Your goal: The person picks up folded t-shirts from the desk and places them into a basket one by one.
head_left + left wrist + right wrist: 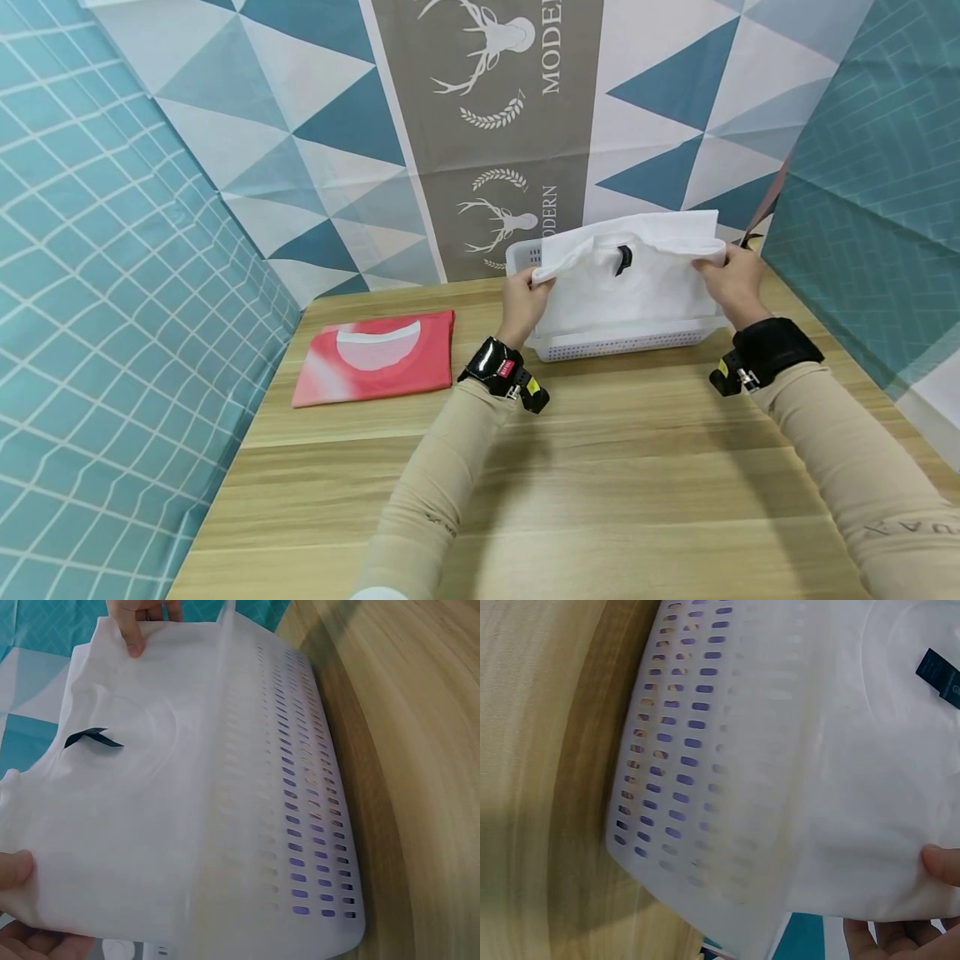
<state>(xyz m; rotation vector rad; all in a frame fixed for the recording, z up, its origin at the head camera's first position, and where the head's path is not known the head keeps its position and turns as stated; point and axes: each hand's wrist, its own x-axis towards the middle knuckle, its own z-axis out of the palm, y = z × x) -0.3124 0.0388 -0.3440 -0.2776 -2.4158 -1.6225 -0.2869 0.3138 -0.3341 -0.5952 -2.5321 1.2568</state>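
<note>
Right of frame centre, my left hand (523, 307) and right hand (733, 283) pinch the white garment (600, 292) at its sides, its lower part inside the basket (626, 342). I should keep both sides level, so folds stay neat.

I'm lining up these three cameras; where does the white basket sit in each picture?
Head: white basket right of centre, the white cloth rising above its front wall.
Left wrist: white basket from centre to right, running top to bottom.
Right wrist: white basket from centre to left.
Shared landmark: the dark tag on the white cloth, visible in all three.
</note>
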